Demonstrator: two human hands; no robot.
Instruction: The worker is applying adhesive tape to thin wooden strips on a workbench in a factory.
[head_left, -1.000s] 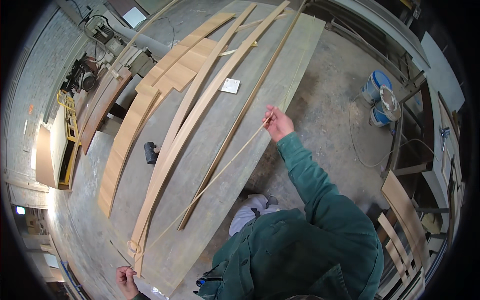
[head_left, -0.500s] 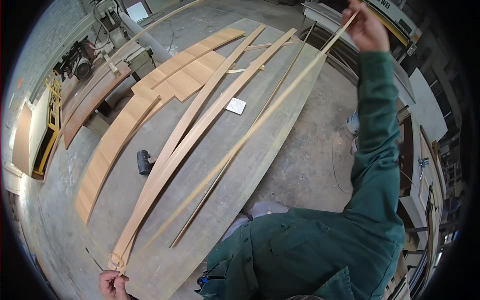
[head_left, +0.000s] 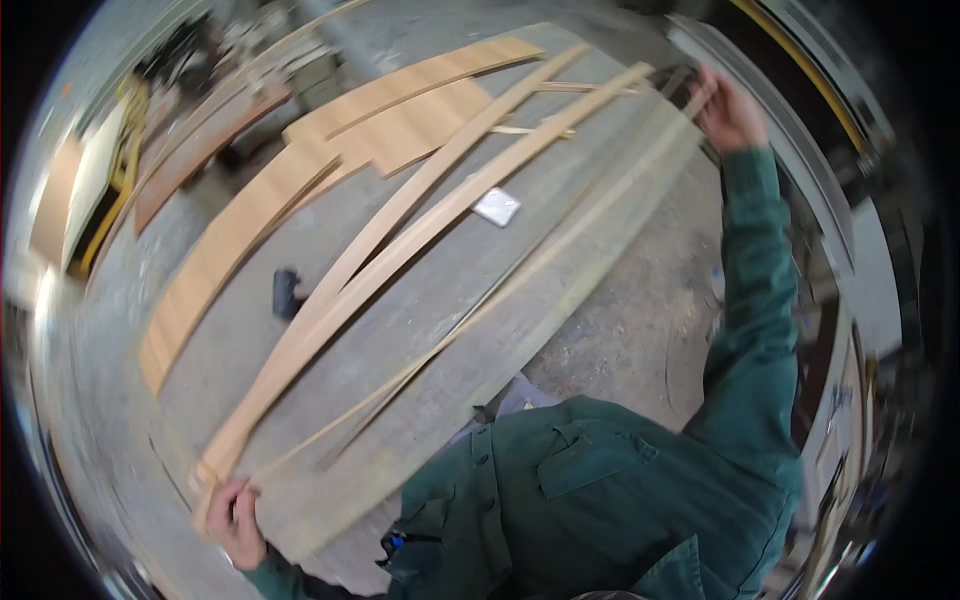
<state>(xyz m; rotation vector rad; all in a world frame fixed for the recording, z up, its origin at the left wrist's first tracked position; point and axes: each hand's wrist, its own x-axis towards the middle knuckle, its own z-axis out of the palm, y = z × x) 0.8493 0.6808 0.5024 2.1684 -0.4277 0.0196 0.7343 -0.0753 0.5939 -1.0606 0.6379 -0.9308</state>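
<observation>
Pale wood runs across one grey table (head_left: pixel 390 330) in several pieces: two long narrow boards, the upper board (head_left: pixel 412 190) and the lower board (head_left: pixel 520 152), which spread apart at the far end and come together toward the near left; two short slats, a farther slat (head_left: pixel 587 88) and a nearer slat (head_left: pixel 530 131), set crosswise by the boards' far ends; and, beyond them, what look like three wider flat panels (head_left: pixel 225 255), curved or stepped. One white square (head_left: pixel 497 207) lies just beside the lower board, one black mallet head (head_left: pixel 286 293) sits left of the boards, blurred, and one dark rod (head_left: pixel 488 297) lies nearer the person. Two hands show, both narrowed on one thin strip (head_left: pixel 345 417): the left hand (head_left: pixel 240 522) pinches its near end beside the boards' tips, the right hand (head_left: pixel 735 112) grips its far end past the table's corner. Slender, straight and light yellowish, the strip stretches diagonally over the table, crossing the rod; its far half is smeared, and whether it touches the rod cannot be told.
</observation>
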